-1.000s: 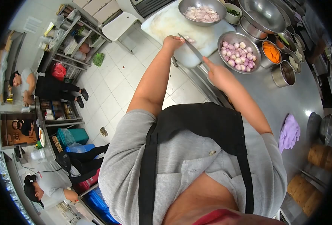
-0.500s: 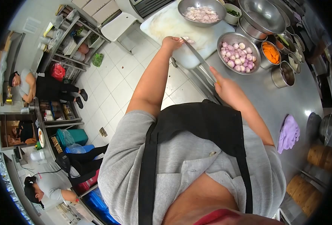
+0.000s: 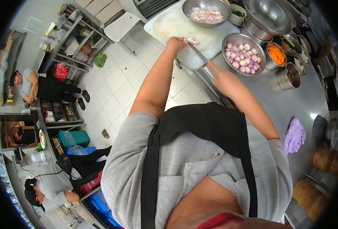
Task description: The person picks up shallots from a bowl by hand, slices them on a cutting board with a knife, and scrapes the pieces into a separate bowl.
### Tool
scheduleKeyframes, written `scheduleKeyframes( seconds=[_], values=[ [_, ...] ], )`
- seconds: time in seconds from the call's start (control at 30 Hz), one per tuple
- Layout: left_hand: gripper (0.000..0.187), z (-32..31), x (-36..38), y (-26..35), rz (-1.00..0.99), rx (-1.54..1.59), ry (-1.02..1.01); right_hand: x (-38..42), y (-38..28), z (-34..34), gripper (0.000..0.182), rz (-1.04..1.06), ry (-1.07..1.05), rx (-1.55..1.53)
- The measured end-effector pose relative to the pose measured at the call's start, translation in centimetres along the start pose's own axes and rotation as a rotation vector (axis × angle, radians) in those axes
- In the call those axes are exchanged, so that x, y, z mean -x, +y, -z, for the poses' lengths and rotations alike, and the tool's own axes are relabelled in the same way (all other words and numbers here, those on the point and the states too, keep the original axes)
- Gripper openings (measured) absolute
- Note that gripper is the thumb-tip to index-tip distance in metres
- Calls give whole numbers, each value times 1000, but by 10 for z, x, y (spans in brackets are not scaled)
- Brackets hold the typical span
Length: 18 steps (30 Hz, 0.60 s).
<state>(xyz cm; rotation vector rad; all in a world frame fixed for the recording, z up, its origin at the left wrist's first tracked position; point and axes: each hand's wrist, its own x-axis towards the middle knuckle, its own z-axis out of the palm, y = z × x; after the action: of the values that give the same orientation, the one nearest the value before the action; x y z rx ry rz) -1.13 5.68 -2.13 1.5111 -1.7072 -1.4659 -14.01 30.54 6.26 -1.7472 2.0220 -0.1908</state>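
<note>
In my right hand [image 3: 225, 81] is a kitchen knife [image 3: 197, 52], its blade slanting over the near edge of a white cutting board [image 3: 163, 24]. At the blade's tip, my left hand [image 3: 176, 44] is closed, its fingertips pinched on what looks like a small peeled shallot, mostly hidden. Pale shallot slices [image 3: 192, 40] lie on the board just beyond the blade. A steel bowl of sliced shallots [image 3: 206, 25] stands on the board's far side. Right of the board, a perforated steel bowl [image 3: 225, 39] holds several whole peeled purple-white shallots [image 3: 244, 57].
Beside the bowls stand a container of orange carrot slices [image 3: 276, 55], a steel pot [image 3: 289, 76] and stacked steel bowls [image 3: 268, 19]. A purple cloth [image 3: 294, 135] lies on the steel counter [image 3: 264, 99]. Two people are by the shelves at left; a white chair [image 3: 121, 26] stands beyond the board.
My right hand has shifted slightly left and away from me with the knife, and the blade has moved with it. My left hand stays at nearly the same spot by the slices.
</note>
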Motion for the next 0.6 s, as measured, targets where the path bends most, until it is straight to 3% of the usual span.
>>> scheduleKeyframes(
  seconds=[0.2, 0.4, 0.47, 0.6],
  values=[
    [37, -5, -20, -11, -122, -105, 59, -1, 26, -5, 62, 2, 30, -275],
    [29, -13, -16, 0, -184, -368, 77, 4, 24, -13, 59, -66, 144, -256],
    [29, -16, -6, 3, -363, -679, 198, 10, 24, -15, 59, -43, 188, -281],
    [33, 0, -3, -5, -497, -901, 187, 27, 20, -13, 60, 13, 185, -399]
  ],
)
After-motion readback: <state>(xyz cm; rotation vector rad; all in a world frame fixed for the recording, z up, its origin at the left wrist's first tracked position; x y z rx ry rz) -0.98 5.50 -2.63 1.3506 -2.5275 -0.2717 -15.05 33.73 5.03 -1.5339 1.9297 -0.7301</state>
